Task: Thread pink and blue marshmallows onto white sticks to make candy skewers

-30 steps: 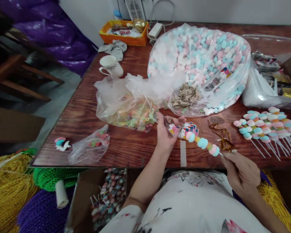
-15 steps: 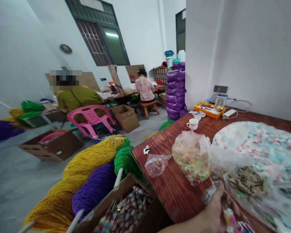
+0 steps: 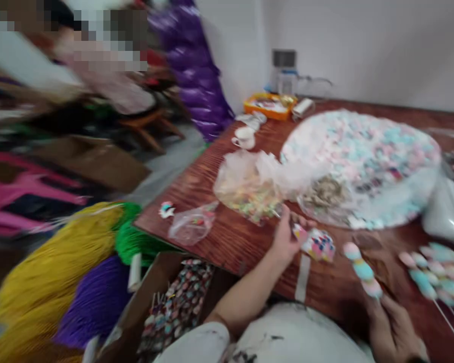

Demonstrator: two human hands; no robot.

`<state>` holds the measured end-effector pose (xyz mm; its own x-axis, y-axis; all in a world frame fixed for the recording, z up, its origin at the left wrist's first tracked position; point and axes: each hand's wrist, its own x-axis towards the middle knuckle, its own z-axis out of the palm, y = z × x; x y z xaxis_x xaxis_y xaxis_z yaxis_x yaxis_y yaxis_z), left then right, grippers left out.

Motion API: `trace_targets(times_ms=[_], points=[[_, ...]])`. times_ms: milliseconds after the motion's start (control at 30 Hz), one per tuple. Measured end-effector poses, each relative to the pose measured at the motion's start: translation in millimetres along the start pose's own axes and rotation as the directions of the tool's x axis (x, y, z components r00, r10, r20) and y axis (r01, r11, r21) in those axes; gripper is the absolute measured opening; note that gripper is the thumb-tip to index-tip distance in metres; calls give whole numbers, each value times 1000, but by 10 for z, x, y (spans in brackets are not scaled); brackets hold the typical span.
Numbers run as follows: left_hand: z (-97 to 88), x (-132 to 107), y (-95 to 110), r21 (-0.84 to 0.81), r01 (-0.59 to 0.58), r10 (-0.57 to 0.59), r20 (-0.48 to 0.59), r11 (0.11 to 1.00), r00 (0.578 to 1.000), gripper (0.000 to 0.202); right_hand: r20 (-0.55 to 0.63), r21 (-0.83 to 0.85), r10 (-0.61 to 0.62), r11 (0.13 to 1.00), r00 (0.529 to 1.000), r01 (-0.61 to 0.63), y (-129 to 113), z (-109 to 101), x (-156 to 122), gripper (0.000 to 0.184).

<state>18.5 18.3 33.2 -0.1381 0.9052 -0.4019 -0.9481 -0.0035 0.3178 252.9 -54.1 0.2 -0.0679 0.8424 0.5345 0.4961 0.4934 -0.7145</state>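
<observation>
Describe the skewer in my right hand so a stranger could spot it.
Start at the wooden table, front edge, right side. The marshmallow skewer rises from the right hand; unlike the skewers lying flat beside it, it is held alone.

One cup (image 3: 244,137) and one orange tray (image 3: 268,107) stand upper centre; one marshmallow bag (image 3: 363,151); one skewer (image 3: 363,275) held lower right; one left hand (image 3: 285,241), one right hand (image 3: 391,322).
</observation>
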Motion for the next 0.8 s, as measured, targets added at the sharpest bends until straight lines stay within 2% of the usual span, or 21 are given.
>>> trace_targets(times_ms=[33, 67, 100, 167, 300, 500, 633, 800], points=[[22, 30, 27, 7, -8, 8, -3, 1000, 1000, 53, -138, -80, -23, 997, 990, 13, -10, -81, -156, 16], [40, 63, 43, 18, -10, 10, -8, 1000, 1000, 53, -158, -128, -58, 991, 986, 37, -22, -130, -268, 19], [57, 90, 49, 40, -1, 1, -15, 999, 1000, 53, -153, -160, -50, 987, 987, 26, -34, -154, -336, 23], [85, 103, 39, 90, 13, -10, -30, 996, 999, 55, -102, -190, -100, 979, 990, 79, -56, -157, -364, 26], [121, 41, -8, 157, 1, 2, -24, 988, 1000, 57, -60, -192, -172, 969, 983, 158, -150, -120, -222, 25], [116, 11, -62, 220, -48, 31, 79, 974, 996, 56, -8, -190, -240, 954, 971, 234, -267, -83, -82, 23], [127, -42, -84, 300, -83, 38, 152, 950, 988, 55, 18, -211, -239, 948, 971, 237, -248, -66, -124, 26], [149, -128, -114, 376, -105, 30, 199, 921, 980, 54, -16, -264, -278, 928, 961, 264, -316, -75, -180, 31]])
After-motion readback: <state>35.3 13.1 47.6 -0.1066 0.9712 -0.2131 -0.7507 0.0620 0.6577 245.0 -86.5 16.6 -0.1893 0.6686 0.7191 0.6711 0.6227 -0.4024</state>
